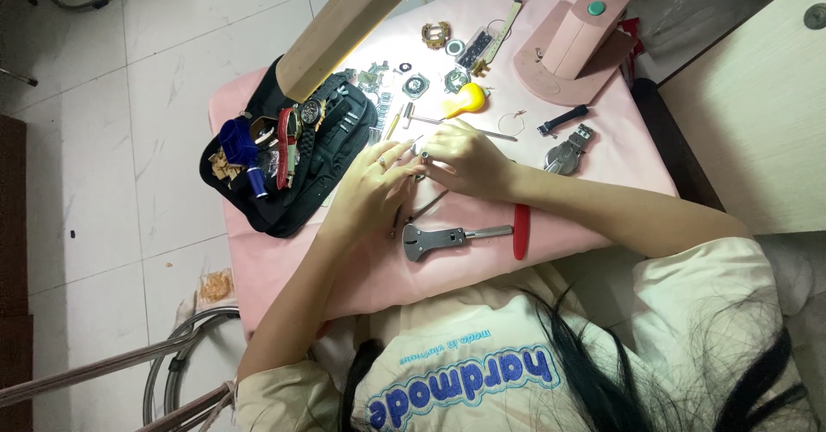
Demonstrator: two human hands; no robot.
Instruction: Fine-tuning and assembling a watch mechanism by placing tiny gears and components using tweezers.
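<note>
Far left on the pink table [284, 268], a black tool pouch [284, 165] holds blue cases and wristwatches. The left hand [370, 189] lies just beside it, fingers stretched nearly flat towards the other hand; whether it grips anything cannot be told. The right hand [465, 158] is curled, its fingertips pinched on what seems to be a small metal part [423, 155], mostly hidden between both hands at the table's middle. A grey, red-handled wrench [465, 236] lies nearer the person. Beyond are a yellow blower [467, 99], a pink lamp base [575, 46] and grey pliers [568, 152].
</note>
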